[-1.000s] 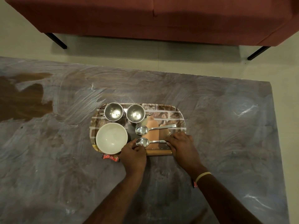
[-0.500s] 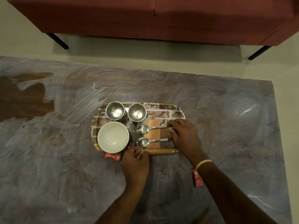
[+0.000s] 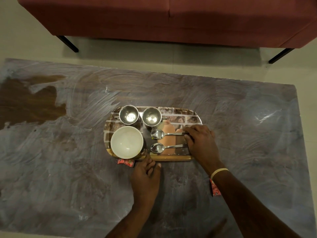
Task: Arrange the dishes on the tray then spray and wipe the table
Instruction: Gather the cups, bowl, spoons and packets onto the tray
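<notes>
The tray [image 3: 188, 115], oblong with a brick-pattern print, lies flat near the middle of the worktop [image 3: 68, 169], whose surface carries swirled whitish smears and a dark brown patch toward its far left. On the tray's far side two steel cups [image 3: 129, 115] stand upright side by side, mouths up. A white bowl [image 3: 127, 142] sits upright at the tray's near left corner. Two steel spoons lie parallel to its right, bowls pointing left: the upper spoon [image 3: 164, 134] and the lower spoon [image 3: 163, 147]. The right hand [image 3: 202, 143] rests over the right end of the tray, fingers bent down onto the ends of both spoon handles; whether it pinches either handle cannot be told. A pale band circles that wrist. The left hand [image 3: 145, 174] lies on the worktop at the tray's near edge, fingers loosely curled, fingertips touching the rim, holding nothing. A red sachet [image 3: 125, 162] lies on the worktop against the tray's near edge, just left of the left hand. A second red sachet [image 3: 214, 188] lies beside the right forearm. A maroon sofa [image 3: 171, 19] stands on the floor beyond the worktop.
</notes>
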